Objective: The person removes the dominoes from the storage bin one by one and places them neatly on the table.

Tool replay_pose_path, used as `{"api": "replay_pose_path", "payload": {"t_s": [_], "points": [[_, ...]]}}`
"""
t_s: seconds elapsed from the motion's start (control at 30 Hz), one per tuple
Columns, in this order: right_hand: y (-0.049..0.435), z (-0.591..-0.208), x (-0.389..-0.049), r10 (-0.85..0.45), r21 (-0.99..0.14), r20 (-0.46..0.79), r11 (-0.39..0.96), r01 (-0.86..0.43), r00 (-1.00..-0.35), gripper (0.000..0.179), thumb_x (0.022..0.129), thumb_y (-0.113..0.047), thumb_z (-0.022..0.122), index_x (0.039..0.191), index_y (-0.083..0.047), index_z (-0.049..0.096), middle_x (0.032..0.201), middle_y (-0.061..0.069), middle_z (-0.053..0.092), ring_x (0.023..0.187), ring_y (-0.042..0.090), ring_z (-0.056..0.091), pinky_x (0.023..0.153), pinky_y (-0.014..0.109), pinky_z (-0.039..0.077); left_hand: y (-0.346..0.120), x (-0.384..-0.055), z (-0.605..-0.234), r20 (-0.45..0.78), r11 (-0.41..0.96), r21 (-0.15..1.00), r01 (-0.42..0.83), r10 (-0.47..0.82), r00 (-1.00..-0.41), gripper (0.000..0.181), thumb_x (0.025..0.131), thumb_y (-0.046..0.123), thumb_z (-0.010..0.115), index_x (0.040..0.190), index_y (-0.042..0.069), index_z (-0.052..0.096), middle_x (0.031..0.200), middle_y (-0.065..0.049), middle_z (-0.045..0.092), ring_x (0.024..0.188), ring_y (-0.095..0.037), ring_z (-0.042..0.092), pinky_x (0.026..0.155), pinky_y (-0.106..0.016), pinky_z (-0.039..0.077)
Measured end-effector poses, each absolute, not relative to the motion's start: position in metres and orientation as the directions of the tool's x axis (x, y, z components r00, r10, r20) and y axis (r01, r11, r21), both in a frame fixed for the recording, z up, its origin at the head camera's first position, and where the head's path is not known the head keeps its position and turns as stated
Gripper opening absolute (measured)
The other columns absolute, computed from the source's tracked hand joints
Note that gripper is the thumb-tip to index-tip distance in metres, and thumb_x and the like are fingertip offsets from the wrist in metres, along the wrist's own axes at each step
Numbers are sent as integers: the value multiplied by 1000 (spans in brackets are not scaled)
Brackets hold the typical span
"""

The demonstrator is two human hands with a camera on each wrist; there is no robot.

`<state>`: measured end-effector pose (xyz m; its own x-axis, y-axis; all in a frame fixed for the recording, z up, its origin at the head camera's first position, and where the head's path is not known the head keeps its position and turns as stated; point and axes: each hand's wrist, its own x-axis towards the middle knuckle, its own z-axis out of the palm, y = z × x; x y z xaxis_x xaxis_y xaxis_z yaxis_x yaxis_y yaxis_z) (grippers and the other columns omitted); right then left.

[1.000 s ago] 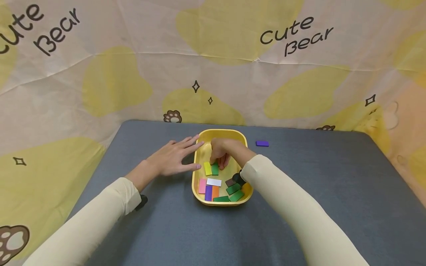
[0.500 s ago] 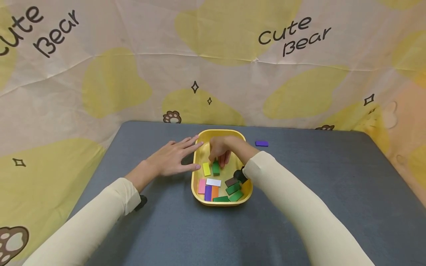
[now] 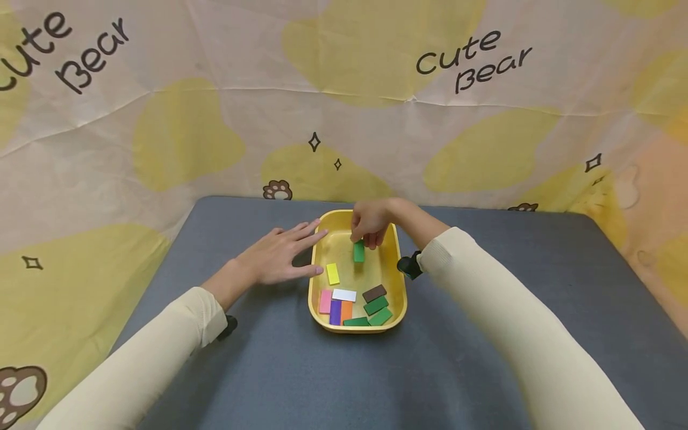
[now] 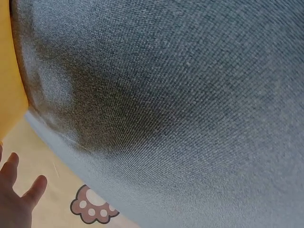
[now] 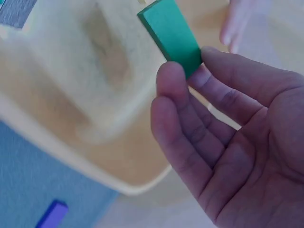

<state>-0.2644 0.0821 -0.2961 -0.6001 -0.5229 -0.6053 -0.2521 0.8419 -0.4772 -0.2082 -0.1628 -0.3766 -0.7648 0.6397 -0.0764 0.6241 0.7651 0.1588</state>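
Note:
Between thumb and fingers, my right hand (image 3: 372, 221) pinches a green domino (image 5: 172, 35), raised above the far part of the yellow tray (image 3: 402, 269). My left hand (image 3: 276, 255) has its fingers spread, with the fingertips at the tray's left rim. Inside the tray a yellow domino (image 3: 333, 274) lies alone. Nearer the front are pink (image 3: 325, 301), white (image 3: 344, 295), purple (image 3: 335, 312) and orange dominoes (image 3: 346, 311). At the front right lie a brown domino (image 3: 374, 293) and several green dominoes (image 3: 375, 306).
A loose purple domino (image 5: 52, 214), seen in the right wrist view, lies on the grey table (image 3: 344, 382) outside the tray. Behind the table hangs a patterned cloth (image 3: 215, 131) with yellow patches and lettering.
My right hand has lifted the green domino from beside the yellow one and moved it up, away and slightly right. The yellow domino has shifted slightly left. My left hand stays put.

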Motion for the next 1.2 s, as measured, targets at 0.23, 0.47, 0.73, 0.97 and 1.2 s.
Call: {"api": "replay_pose_path", "payload": {"t_s": [0.23,0.47,0.73,0.97,1.2], "points": [[104,-282,-269,-557,-506,-565,817,-279,-608,23,102,-17,55,86,-3,65,76,8,62,61,14,58,56,23,45,-163,-208,-377,-82,768,160,620,636,-767,86,92,77,37,160,27,20,166,0,12,149,-28,23,110,-59,29],[134,-271,-275,-540,-532,-517,810,-245,-664,22,103,-16,52,88,-2,62,74,7,60,60,14,54,54,24,42,-162,-208,-378,-74,768,156,622,637,-768,86,92,76,37,160,27,21,166,0,12,149,-28,23,109,-59,30],[166,-272,-279,-523,-591,-366,770,-242,-770,27,103,-11,51,84,1,65,68,7,60,58,14,54,54,25,42,-163,-208,-375,-83,767,154,622,638,-766,85,92,76,36,161,28,18,166,1,11,150,-28,21,110,-59,29],[197,-286,-277,-482,-632,-263,741,-228,-836,27,100,-4,51,85,9,69,64,8,66,54,14,59,55,26,50,-162,-208,-375,-84,769,147,622,637,-766,86,92,76,37,161,27,19,166,1,12,150,-27,21,110,-59,29],[237,-307,-276,-396,-679,-298,727,-99,-869,28,103,-8,50,88,11,66,68,6,67,60,16,66,59,28,55,-161,-207,-375,-75,766,157,623,638,-766,86,92,75,37,160,26,20,166,0,13,150,-28,22,110,-58,30]]}}
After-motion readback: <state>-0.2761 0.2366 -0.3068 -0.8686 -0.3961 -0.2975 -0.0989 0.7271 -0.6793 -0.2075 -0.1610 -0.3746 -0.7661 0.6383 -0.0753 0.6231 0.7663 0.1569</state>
